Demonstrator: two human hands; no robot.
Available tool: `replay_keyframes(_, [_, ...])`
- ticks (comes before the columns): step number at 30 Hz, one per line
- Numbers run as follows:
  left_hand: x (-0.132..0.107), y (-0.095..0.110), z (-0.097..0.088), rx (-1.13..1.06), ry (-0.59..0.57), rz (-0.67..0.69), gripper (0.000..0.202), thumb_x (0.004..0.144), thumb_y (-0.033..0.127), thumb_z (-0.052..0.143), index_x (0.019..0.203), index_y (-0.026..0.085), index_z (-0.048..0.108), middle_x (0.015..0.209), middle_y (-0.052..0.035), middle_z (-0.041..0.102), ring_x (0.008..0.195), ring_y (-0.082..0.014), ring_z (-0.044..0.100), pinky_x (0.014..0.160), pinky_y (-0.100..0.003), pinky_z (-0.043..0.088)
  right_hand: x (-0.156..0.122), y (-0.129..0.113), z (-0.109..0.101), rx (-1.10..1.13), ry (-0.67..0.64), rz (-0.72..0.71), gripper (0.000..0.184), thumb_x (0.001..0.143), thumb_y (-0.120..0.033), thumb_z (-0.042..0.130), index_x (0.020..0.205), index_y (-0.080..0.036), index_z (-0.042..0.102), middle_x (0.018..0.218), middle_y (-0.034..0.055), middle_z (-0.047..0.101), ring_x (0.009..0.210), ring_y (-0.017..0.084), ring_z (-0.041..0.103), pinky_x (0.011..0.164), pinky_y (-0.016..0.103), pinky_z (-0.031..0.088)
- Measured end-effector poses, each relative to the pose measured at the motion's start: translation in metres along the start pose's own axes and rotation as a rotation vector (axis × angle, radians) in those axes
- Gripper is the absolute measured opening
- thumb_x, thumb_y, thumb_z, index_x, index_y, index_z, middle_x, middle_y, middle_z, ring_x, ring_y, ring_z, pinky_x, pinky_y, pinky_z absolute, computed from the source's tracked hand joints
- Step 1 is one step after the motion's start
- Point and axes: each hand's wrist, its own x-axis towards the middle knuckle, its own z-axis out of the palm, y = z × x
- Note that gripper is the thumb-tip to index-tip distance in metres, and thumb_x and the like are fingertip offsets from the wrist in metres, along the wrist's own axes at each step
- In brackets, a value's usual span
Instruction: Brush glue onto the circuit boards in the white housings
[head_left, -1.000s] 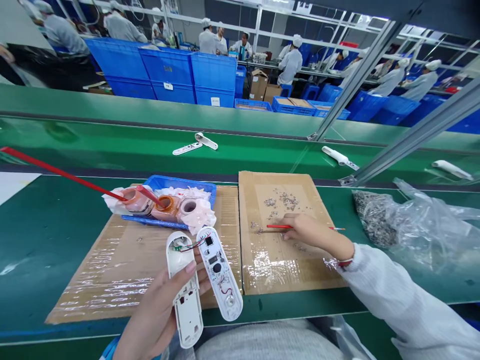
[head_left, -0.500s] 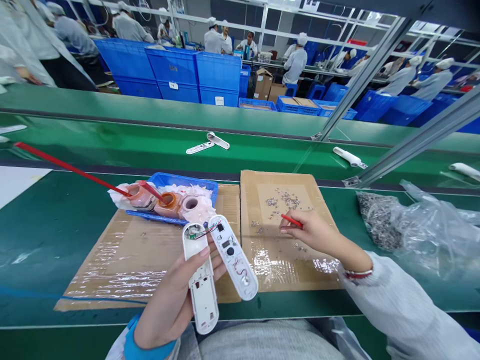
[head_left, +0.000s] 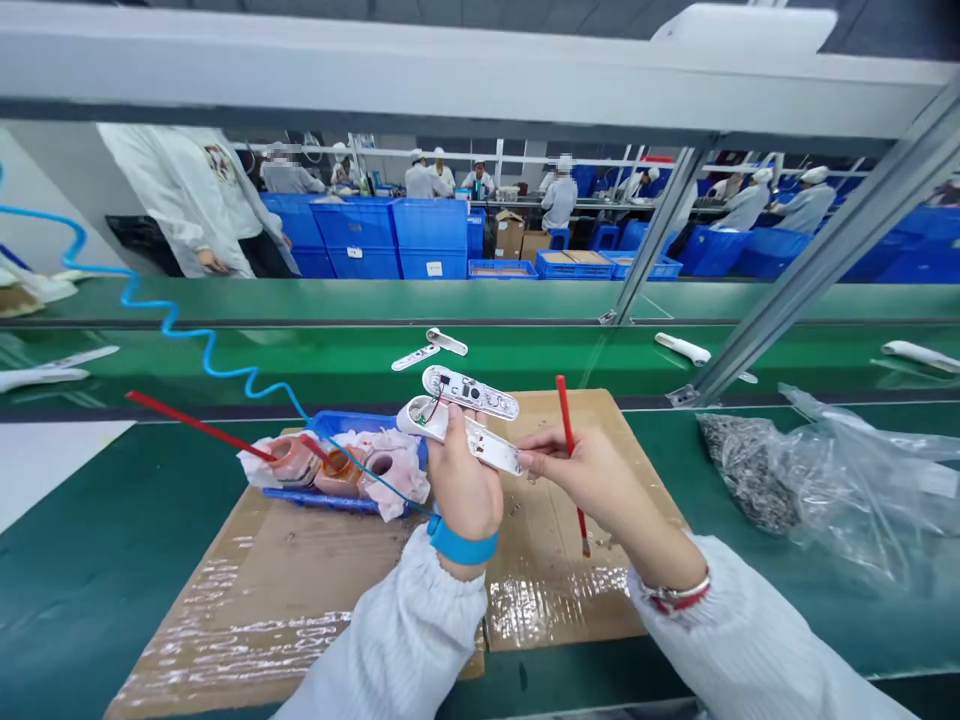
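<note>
My left hand [head_left: 472,490] grips an opened white plastic housing: a hollow lower half [head_left: 491,447] under the thumb and, behind it, a half with a circuit board [head_left: 471,392], joined by thin wires. My right hand [head_left: 592,475] keeps a thin red brush [head_left: 564,410] between its fingers, bristles pointing down. Its thumb and forefinger pinch at the right end of the lower half; whether a small part is between them I cannot tell. Below lies a cardboard sheet [head_left: 540,600] with small metal pieces, partly hidden by my hands.
A blue tray [head_left: 330,500] holds tissue-wrapped jars, with a red stick [head_left: 199,425] leaning out. Right of the cardboard lies a clear bag [head_left: 847,500] of small metal parts. More white housings [head_left: 682,348] lie on the green belt [head_left: 525,350]. A metal post [head_left: 825,250] slants at right.
My left hand has raised the housing and turned it sideways. My right hand has come from the metal pieces to the housing's end, the brush now upright. The view has tilted up.
</note>
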Motion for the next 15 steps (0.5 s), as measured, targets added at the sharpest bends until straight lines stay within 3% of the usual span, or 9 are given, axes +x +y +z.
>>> replay_keyframes(4, [-0.003, -0.005, 0.006, 0.028, 0.053, 0.100, 0.047, 0.091, 0.037, 0.047, 0.134, 0.021, 0.041, 0.147, -0.0052, 0.038, 0.132, -0.0182, 0.039, 0.105, -0.027, 0.039, 0.009, 0.006, 0.002, 0.007, 0.080, -0.009, 0.006, 0.072, -0.020, 0.065, 0.074, -0.015, 0.068, 0.069, 0.0036, 0.066, 0.064, 0.015, 0.057, 0.061, 0.028, 0.042])
replay_keyframes(15, [-0.011, -0.014, 0.013, 0.165, 0.101, 0.156, 0.055, 0.091, 0.046, 0.043, 0.140, 0.024, 0.031, 0.146, -0.0055, 0.040, 0.129, -0.0189, 0.043, 0.104, -0.029, 0.040, 0.008, 0.008, -0.001, 0.121, 0.128, 0.004, 0.007, 0.067, -0.022, 0.067, 0.067, -0.015, 0.065, 0.068, 0.0031, 0.063, 0.068, 0.016, 0.055, 0.064, 0.028, 0.040])
